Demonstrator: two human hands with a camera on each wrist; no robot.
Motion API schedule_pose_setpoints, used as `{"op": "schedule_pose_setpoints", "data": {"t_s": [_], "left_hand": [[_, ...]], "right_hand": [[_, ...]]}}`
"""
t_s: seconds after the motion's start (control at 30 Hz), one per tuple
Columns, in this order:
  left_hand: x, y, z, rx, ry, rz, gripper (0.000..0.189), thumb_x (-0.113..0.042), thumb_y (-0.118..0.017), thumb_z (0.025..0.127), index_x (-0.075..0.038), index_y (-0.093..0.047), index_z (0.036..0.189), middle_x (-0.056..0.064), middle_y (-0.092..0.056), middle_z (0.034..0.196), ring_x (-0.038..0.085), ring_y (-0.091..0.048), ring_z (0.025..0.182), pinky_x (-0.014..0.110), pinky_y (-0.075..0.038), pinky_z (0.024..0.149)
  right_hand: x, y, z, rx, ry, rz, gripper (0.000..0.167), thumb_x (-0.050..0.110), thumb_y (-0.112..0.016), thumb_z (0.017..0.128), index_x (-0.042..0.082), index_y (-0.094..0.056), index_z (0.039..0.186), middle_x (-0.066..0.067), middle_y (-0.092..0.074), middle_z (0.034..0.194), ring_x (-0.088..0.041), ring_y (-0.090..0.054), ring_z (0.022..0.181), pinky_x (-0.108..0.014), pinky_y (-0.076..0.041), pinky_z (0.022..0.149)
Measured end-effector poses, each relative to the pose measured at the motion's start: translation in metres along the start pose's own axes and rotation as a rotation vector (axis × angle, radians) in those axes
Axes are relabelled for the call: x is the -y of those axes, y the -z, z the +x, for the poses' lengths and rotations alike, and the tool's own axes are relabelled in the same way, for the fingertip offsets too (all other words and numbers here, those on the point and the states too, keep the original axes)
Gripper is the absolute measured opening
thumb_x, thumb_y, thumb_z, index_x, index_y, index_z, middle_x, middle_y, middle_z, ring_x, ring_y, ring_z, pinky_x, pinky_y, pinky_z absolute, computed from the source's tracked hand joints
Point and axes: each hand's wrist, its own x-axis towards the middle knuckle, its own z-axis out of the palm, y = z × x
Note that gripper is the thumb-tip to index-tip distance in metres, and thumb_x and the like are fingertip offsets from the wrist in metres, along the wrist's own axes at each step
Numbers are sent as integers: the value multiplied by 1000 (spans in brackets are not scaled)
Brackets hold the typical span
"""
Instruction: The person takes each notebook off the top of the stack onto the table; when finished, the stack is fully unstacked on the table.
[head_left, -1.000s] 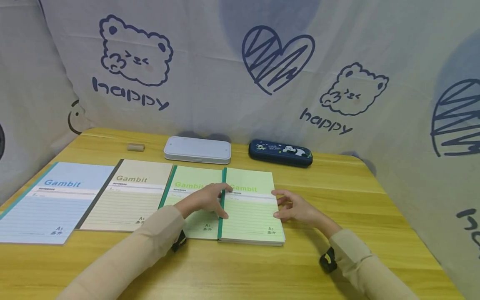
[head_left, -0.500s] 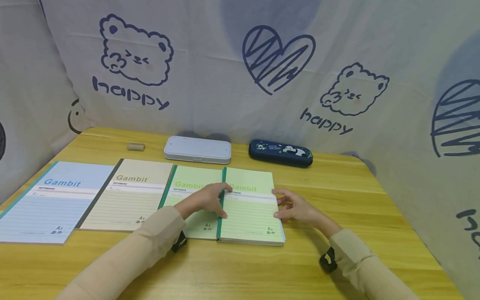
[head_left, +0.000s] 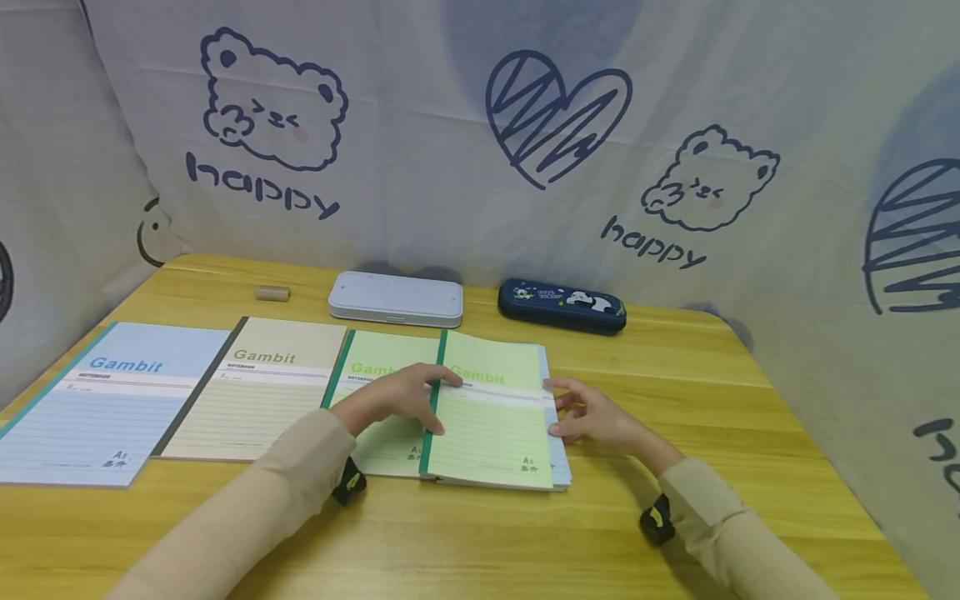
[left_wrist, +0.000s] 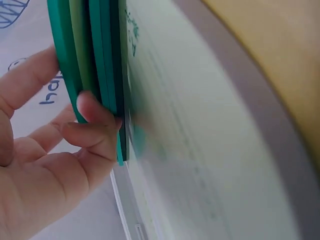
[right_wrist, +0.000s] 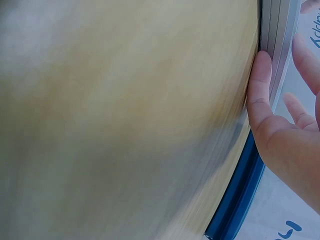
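Observation:
A green Gambit notebook [head_left: 492, 433] with a dark green spine lies topmost on a small stack. My left hand [head_left: 401, 393] holds it at the spine, thumb toward the near end and forefinger over the cover. In the left wrist view its spine [left_wrist: 62, 55] stands apart from the spines beneath [left_wrist: 105, 55]. A blue notebook [head_left: 558, 450] peeks out below it on the right. My right hand [head_left: 592, 417] touches the stack's right side, its thumb [right_wrist: 261, 75] against the page edges [right_wrist: 280, 30]. Another green notebook [head_left: 375, 454] lies left, partly under my left arm.
Further left on the wooden table [head_left: 487, 550] lie a beige notebook [head_left: 240, 408] and a blue notebook [head_left: 97, 417]. Along the back stand a white case [head_left: 396, 298], a dark blue panda case [head_left: 561, 307] and a small brown cylinder [head_left: 272, 293]. A printed curtain [head_left: 420, 150] hangs behind.
My left hand has shifted left with the top green notebook, which now sits slightly askew and uncovers a blue one on the right. My right hand has stayed at the stack's edge.

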Motion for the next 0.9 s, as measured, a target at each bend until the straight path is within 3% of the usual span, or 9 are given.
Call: {"op": "schedule_pose_setpoints", "data": {"t_s": [0.2, 0.3, 0.43, 0.73, 0.9], "left_hand": [[5, 5, -3, 39, 15, -101, 69, 9, -74, 61, -15, -55, 123, 15, -29, 140, 30, -25, 124, 44, -30, 93], [7, 9, -5, 58, 25, -159, 72, 12, -70, 61, -16, -54, 125, 15, -29, 138, 26, -38, 106, 34, -37, 78], [8, 12, -8, 88, 28, -234, 74, 15, -64, 60, -12, -51, 127, 16, -31, 131, 23, -39, 86, 27, -35, 62], [11, 15, -14, 80, 41, -319, 74, 18, -60, 61, -9, -49, 129, 18, -30, 134, 24, -40, 92, 26, -37, 65], [14, 15, -16, 94, 1, -381, 73, 22, -56, 66, -6, -44, 132, 19, -22, 141, 24, -40, 99, 28, -40, 72]], "right_hand": [[1, 0, 0, -4, 1, -7, 68, 2, -66, 78, -4, -29, 135, -24, -42, 110, -19, -55, 75, -31, -49, 62], [2, 0, 0, -11, -4, -19, 68, 2, -66, 78, -3, -30, 135, -23, -43, 110, -19, -55, 76, -31, -48, 63], [2, -1, 0, -16, -6, -33, 67, 2, -66, 78, -2, -30, 135, -22, -44, 110, -19, -55, 77, -31, -48, 64], [2, -1, 0, -4, -1, -18, 68, 4, -66, 79, -3, -29, 135, -23, -43, 110, -19, -55, 76, -31, -49, 64], [2, -1, -1, -10, -10, -27, 69, 5, -67, 78, -3, -29, 135, -23, -44, 110, -19, -55, 75, -32, -49, 65]]}}
